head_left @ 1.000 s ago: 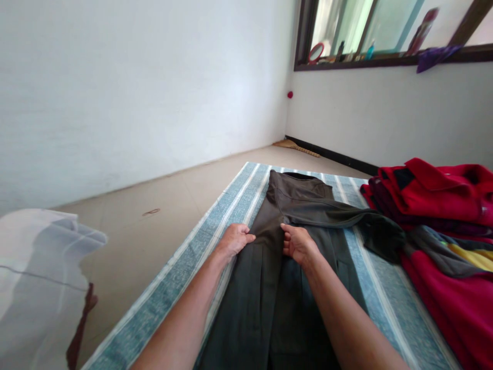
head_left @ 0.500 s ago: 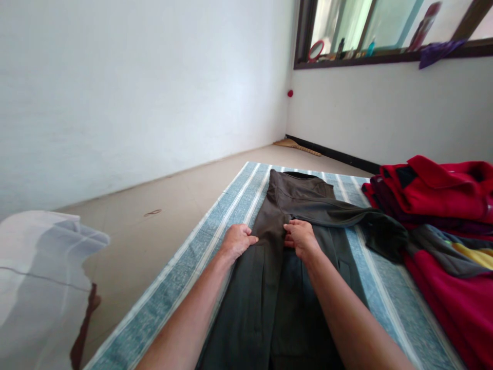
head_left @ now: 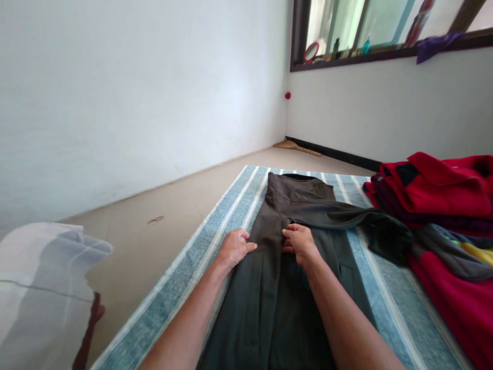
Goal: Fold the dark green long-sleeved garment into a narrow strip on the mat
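Note:
A dark grey-green jacket [head_left: 254, 303] lies on a blue-and-white striped cloth [head_left: 215, 218], its collar end away from me. One of its sleeves [head_left: 327, 211] stretches out to the right, bending down at the cuff end. At the left edge of the jacket, my left hand [head_left: 234, 251] pinches the fabric between thumb and fingers. My right hand [head_left: 302, 244] grips a fold near the middle, just below the outstretched sleeve, fingertips partly hidden in the cloth. Between the two hands runs a folded-over strip of the jacket.
To the right, folded red garments [head_left: 450, 185] are stacked, with grey and pink clothes [head_left: 447, 252] nearer me touching the sleeve end. A white sheer cover [head_left: 42, 298] stands at lower left. A hand broom [head_left: 296, 146] lies by the far wall corner, below a window ledge.
Both hands keep their places on the jacket, with hardly any movement. The view has shifted slightly.

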Demonstrator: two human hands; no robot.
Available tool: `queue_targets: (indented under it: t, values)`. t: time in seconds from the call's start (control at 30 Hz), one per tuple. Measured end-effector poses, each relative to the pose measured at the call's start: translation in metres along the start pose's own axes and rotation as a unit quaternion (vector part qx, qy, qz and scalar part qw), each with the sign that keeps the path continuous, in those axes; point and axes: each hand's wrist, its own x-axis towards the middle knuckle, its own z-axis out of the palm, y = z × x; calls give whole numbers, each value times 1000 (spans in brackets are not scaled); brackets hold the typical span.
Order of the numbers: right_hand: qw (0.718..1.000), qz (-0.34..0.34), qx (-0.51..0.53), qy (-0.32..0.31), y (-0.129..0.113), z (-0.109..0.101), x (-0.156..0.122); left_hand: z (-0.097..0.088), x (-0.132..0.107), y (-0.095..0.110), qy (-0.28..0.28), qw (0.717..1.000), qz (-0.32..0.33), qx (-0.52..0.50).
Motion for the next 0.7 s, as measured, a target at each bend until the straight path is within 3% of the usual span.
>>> queue_targets:
  t: [0.17,0.3,0.43,0.53,0.6,0.7]
  values:
    - [1000,-7,6,-6,1,0,0,-2,1,-1,4,995,26,92]
    - [1000,-5,9,-10,0,0,2,-8,-2,12,16,978,37,202]
    - [1000,1,8,-13,-3,2,2,-8,-16,33,40,931,33,360]
    - [1000,5,2,-10,-4,3,1,3,-32,45,56,893,122,429]
    - [1000,6,-5,-5,-5,3,1,15,-40,47,32,889,180,420]
    - [1000,2,-17,4,-5,3,2,33,-46,41,-48,892,163,420]
